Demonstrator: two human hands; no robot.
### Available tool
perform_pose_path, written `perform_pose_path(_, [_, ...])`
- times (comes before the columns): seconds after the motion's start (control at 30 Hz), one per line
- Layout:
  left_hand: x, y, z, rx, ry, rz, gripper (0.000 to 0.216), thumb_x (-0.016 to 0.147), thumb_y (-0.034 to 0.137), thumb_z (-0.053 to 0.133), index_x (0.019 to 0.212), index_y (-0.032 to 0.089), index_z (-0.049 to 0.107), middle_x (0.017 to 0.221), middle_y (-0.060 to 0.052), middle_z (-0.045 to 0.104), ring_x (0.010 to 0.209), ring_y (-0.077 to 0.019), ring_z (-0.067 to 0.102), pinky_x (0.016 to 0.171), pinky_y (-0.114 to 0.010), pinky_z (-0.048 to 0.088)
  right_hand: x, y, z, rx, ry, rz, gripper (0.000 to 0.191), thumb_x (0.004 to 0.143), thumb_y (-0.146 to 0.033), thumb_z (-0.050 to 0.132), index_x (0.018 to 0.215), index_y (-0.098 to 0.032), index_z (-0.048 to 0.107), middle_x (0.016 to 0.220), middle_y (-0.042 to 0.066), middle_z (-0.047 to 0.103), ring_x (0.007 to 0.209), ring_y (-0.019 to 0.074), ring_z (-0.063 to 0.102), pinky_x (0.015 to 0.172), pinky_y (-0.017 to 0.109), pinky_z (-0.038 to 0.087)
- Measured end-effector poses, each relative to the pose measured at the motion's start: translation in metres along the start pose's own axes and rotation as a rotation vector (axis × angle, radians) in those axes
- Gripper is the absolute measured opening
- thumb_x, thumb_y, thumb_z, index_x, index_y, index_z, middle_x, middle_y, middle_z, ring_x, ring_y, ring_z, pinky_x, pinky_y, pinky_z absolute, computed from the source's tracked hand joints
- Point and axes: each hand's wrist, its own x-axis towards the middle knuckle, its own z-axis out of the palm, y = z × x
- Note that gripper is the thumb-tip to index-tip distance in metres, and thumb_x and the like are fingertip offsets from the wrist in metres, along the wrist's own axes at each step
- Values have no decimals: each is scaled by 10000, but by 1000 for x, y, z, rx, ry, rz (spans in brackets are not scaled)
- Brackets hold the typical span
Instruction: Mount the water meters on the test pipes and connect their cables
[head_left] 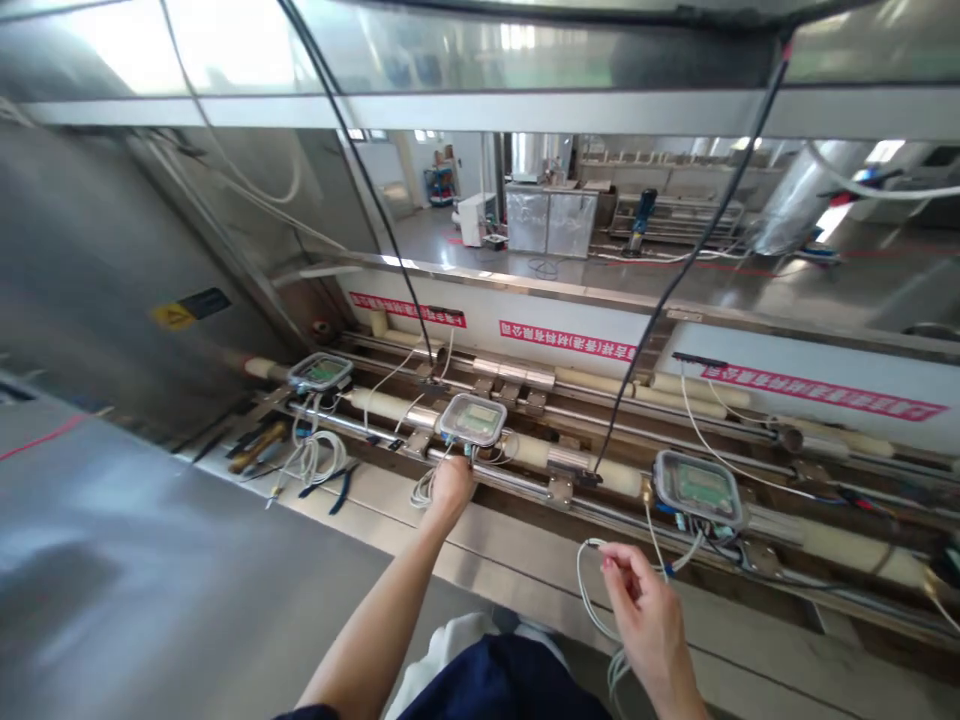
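My left hand (451, 487) reaches forward to the underside of the middle meter box (473, 419), a clear-lidded unit with a green board, mounted on a cream-wrapped pipe (390, 405). Its fingers are curled under the box among the wires and I cannot see what they hold. My right hand (645, 610) is nearer to me, fingertips pinched on a thin white cable (589, 590) that loops down from the right meter box (699, 488).
A third meter box (321, 371) sits at the left, with coiled white cable (315, 455), blue-handled pliers (341, 485) and other tools (259, 447) on the steel ledge. Two black cables (675, 280) hang across the view. A steel panel (90, 270) stands at left.
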Motion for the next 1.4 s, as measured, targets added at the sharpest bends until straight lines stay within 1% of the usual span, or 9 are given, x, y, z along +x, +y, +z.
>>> perform_pose_path(0.23, [-24, 15, -9, -318, 21, -65, 184, 825, 156, 453, 958, 66, 545, 1056, -211, 610, 1057, -279, 574, 926, -453, 416, 1, 39, 3, -17, -67, 54, 316, 784, -478, 564, 900, -218, 701, 784, 59, 729, 589, 186, 666, 494, 233, 510])
perform_pose_path(0.4, [-47, 19, -14, -750, -300, -46, 162, 862, 228, 332, 765, 166, 445, 731, -101, 653, 594, -190, 634, 603, -339, 529, -7, 36, 35, 120, -166, 177, 344, 767, -501, 571, 881, -199, 690, 786, 61, 714, 654, 200, 659, 570, 265, 513])
perform_pose_path(0.63, [-98, 23, -9, -1318, -636, -23, 180, 895, 368, 378, 843, 201, 416, 894, -80, 681, 687, -131, 655, 670, -240, 527, -26, -17, 115, 652, -244, 567, 467, 717, -605, 594, 843, -161, 662, 607, 11, 619, 410, 96, 468, 371, 206, 309])
perform_pose_path(0.73, [-111, 19, -4, -1564, -754, -117, 152, 860, 324, 494, 851, 183, 438, 855, -84, 685, 654, -128, 654, 641, -214, 521, -19, -34, 129, 968, -43, 674, 413, 674, -569, 666, 764, -166, 662, 506, -21, 560, 414, 87, 450, 391, 196, 315])
perform_pose_path(0.97, [-106, -2, -10, -1380, -890, -212, 126, 854, 253, 517, 883, 145, 461, 949, -137, 687, 705, -152, 676, 637, -221, 522, -4, -47, 105, 1070, 375, 546, 343, 715, -422, 709, 971, -197, 672, 859, 33, 688, 564, 74, 521, 530, 206, 417])
perform_pose_path(1.07, [-95, -12, -17, -1052, -1003, -110, 251, 884, 344, 437, 851, 115, 534, 774, -127, 693, 547, -144, 636, 446, -197, 436, -5, -53, 97, 1017, 352, 448, 309, 781, -407, 652, 1006, -196, 661, 850, 35, 675, 608, 87, 540, 571, 222, 432])
perform_pose_path(1.17, [-84, -15, -30, -718, -837, 198, 405, 865, 453, 417, 713, 120, 589, 543, -55, 613, 360, -107, 475, 364, -208, 295, -7, -60, 93, 946, 288, 374, 254, 832, -395, 595, 982, -200, 657, 822, 24, 660, 602, 88, 540, 564, 224, 428])
perform_pose_path(1.27, [-79, -1, -47, -671, -573, 452, 364, 827, 458, 485, 721, 150, 649, 600, -29, 614, 482, -112, 498, 480, -219, 362, -9, -69, 90, 834, 202, 303, 230, 867, -391, 545, 935, -197, 648, 796, 14, 642, 575, 87, 533, 550, 226, 425])
perform_pose_path(1.4, [-84, 32, -64, -738, -651, 553, 320, 838, 420, 477, 882, 182, 686, 805, -40, 657, 631, -136, 539, 562, -231, 392, -12, -79, 87, 634, 48, 235, 263, 895, -392, 494, 933, -181, 645, 742, 13, 618, 572, 97, 534, 570, 239, 434])
